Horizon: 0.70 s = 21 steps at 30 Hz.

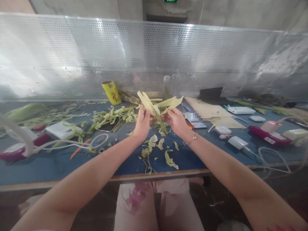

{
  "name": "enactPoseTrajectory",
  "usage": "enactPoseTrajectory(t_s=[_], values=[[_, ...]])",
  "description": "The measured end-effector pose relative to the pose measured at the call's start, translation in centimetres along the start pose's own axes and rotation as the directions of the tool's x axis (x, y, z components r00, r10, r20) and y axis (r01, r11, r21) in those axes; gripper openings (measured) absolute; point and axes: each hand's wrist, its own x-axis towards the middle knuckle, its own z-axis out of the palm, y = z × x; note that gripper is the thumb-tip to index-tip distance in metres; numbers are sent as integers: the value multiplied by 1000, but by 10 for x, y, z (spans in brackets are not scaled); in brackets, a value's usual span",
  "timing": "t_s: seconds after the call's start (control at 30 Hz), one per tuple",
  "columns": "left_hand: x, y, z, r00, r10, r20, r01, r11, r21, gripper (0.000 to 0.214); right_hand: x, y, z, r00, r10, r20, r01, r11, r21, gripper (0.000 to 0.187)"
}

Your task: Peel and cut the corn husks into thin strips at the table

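Both hands are at the middle of the table, raised a little over its blue top. My left hand (pixel 141 124) pinches a bundle of pale yellow-green corn husk (pixel 147 103) from the left. On the other side, my right hand (pixel 177 122) grips the same husk, its fingers closed near the bundle's base. Wide strips fan upward and outward, and a greener stem end (pixel 162 125) points down between the hands. Some fingertips are hidden behind the husk. Torn husk scraps (pixel 152 142) and a curled piece (pixel 170 160) lie below the hands.
Shredded green husk (pixel 109 119) covers a dark phone (pixel 111 125) at left, near a yellow tube (pixel 112 93). White chargers (pixel 238 142), cables and magenta power strips (pixel 269 136) lie right. Brown paper (pixel 208 109) lies behind. A perforated metal screen (pixel 154 54) borders the back.
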Motion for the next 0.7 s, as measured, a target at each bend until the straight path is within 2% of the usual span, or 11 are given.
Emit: enactPoseTrajectory(t_s=[0.3,0.57,0.7], values=[[2,-2,-4,996,78,44,-78,997,16,21,-3,-1,0,996,49,77,-51,999,16,15],[2,1,-3,997,60,40,-60,998,-1,20,-3,-3,1,998,28,51,-31,996,79,14],[1,1,-2,998,62,26,-62,998,1,21,-4,-4,0,997,12,81,-18,996,85,18]])
